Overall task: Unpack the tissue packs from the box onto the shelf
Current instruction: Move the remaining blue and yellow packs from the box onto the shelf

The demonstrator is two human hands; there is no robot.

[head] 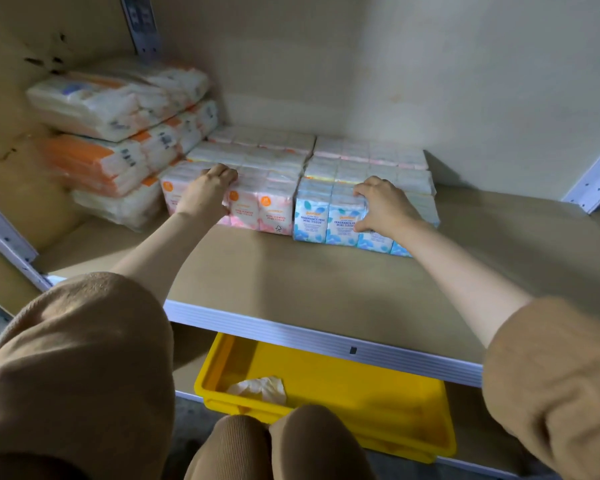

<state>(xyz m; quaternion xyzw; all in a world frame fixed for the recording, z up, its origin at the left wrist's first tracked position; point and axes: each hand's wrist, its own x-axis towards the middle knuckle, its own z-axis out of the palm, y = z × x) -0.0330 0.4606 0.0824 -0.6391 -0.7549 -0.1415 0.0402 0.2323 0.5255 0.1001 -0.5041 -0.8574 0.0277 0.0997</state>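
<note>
Far left of the shelf board (326, 282): three large orange-and-white tissue bundles (118, 133) stacked against the side wall. Left hand (208, 192), fingers curled over the top front edge of the pink rose-scented mini tissue packs (257, 209), which touch the blue fragrance-free mini tissue packs (323, 220); more packs in rows behind. Right hand (381, 209) grips the blue packs, fingers on top, thumb on the front face; yellow bin (378, 382) on the level below.
</note>
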